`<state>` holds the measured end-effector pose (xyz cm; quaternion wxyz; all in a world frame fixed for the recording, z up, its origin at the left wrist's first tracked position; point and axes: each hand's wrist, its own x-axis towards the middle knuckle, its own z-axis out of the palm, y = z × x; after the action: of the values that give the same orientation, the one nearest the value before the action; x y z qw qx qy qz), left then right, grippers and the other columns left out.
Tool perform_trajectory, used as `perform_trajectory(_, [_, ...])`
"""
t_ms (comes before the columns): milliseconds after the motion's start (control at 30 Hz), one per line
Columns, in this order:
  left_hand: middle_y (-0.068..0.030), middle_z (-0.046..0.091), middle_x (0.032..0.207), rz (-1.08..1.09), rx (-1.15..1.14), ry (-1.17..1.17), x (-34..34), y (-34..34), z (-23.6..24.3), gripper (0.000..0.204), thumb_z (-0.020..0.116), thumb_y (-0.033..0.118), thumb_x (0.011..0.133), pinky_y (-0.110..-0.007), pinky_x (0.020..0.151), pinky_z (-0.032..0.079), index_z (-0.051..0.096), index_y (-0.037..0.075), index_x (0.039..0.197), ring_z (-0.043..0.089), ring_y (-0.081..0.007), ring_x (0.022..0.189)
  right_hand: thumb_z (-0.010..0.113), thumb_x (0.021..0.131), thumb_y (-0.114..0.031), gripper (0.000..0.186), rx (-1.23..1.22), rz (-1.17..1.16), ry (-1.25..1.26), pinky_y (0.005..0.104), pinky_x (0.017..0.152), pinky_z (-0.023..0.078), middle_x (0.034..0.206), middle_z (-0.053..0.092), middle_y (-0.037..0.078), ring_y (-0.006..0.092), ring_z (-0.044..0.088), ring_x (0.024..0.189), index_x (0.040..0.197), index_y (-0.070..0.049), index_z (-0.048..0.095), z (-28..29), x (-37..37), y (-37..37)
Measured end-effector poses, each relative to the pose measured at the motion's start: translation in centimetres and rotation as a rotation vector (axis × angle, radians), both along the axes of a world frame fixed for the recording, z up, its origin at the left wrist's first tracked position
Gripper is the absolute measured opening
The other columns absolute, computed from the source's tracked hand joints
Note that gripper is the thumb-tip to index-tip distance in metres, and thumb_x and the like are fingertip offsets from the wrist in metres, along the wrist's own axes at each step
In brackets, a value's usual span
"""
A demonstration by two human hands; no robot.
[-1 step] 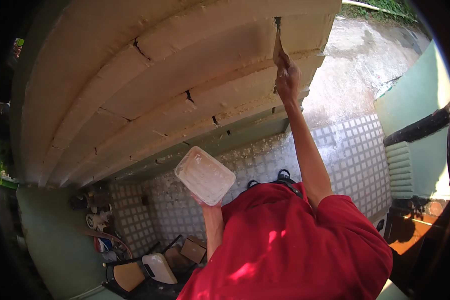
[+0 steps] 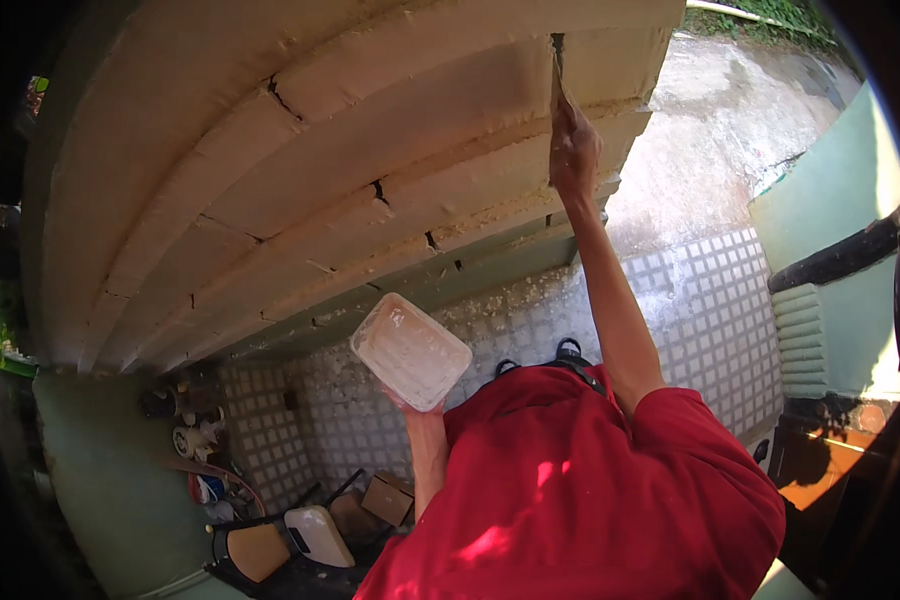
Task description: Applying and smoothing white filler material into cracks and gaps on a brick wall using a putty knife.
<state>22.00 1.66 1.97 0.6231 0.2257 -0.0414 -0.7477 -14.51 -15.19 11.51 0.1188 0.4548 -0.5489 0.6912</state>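
My right hand is raised at the far right end of the stepped, pale board surface. Its fingers are closed round a putty knife, whose thin blade points up along a dark gap between two boards. The knife's handle is hidden in my grip. Lower and to the left, my left hand holds a white rectangular plastic tub from below. Whitish paste smears its inside. Most of the left fingers are hidden under the tub.
More dark cracks cut across the board ledges. Below lies a tiled floor with white specks. At lower left stand a chair, a cardboard box and assorted clutter. A green wall rises at right.
The putty knife's blade has turned slightly and now shows more edge-on at the gap. My left hand and the tub have barely moved.
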Motion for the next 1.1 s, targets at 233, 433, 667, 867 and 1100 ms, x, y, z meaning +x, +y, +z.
perform_trajectory(233, [-0.0049, 0.052, 0.146, 0.001, -0.005, -0.021, 0.1, -1.1, 0.8, 0.056, 0.040, 0.051, 0.099, -0.060, 0.106, 0.043, 0.045, 0.022, 0.147, 0.052, -0.0345, 0.131, 0.055, 0.090, -0.007, 0.053, 0.289, 0.053, 0.000, 0.0504, 0.057, 0.047, 0.072, 0.060, 0.027, 0.0427, 0.062, 0.062, 0.142, -0.013, 0.052, -1.2, 6.5, -2.6])
perform_trajectory(433, [-0.0053, 0.052, 0.146, -0.065, -0.024, -0.029, 0.2, -1.8, 1.0, 0.057, 0.040, 0.051, 0.099, -0.059, 0.106, 0.044, 0.045, 0.020, 0.147, 0.052, -0.0335, 0.130, 0.052, 0.091, -0.001, 0.051, 0.281, 0.271, -0.003, 0.0529, 0.063, 0.049, 0.079, 0.062, 0.028, 0.0462, 0.063, 0.071, 0.140, -0.011, 0.053, 1.6, 8.9, 0.2])
perform_trajectory(667, [-0.0067, 0.053, 0.143, -0.142, -0.106, -0.079, -2.3, -3.4, 2.1, 0.058, 0.041, 0.052, 0.099, -0.055, 0.106, 0.045, 0.045, 0.018, 0.146, 0.054, -0.0319, 0.128, 0.051, 0.092, -0.003, 0.044, 0.425, 0.138, -0.110, 0.0420, 0.072, 0.052, 0.084, 0.065, 0.025, 0.0301, 0.067, 0.076, 0.136, -0.006, 0.056, -0.5, 5.4, -1.4])
perform_trajectory(867, [-0.0079, 0.054, 0.141, -0.132, -0.136, -0.117, -5.1, -4.9, 2.1, 0.059, 0.043, 0.053, 0.099, -0.052, 0.105, 0.046, 0.045, 0.016, 0.145, 0.055, -0.0306, 0.126, 0.053, 0.084, 0.005, 0.035, 0.164, 1.261, -1.204, 0.0447, 0.098, 0.053, 0.112, 0.065, 0.015, 0.0280, 0.066, 0.103, 0.119, 0.007, 0.056, 1.8, 6.5, 3.4])
perform_trajectory(1100, [-0.0094, 0.054, 0.139, -0.150, -0.118, -0.165, -9.0, -7.9, 2.8, 0.061, 0.044, 0.054, 0.099, -0.048, 0.105, 0.047, 0.045, 0.013, 0.145, 0.056, -0.0290, 0.123, 0.056, 0.086, 0.001, 0.033, 0.277, 1.382, -1.461, 0.0421, 0.090, 0.058, 0.110, 0.068, 0.020, 0.0304, 0.070, 0.098, 0.118, 0.008, 0.059, 3.0, 5.5, 9.4])
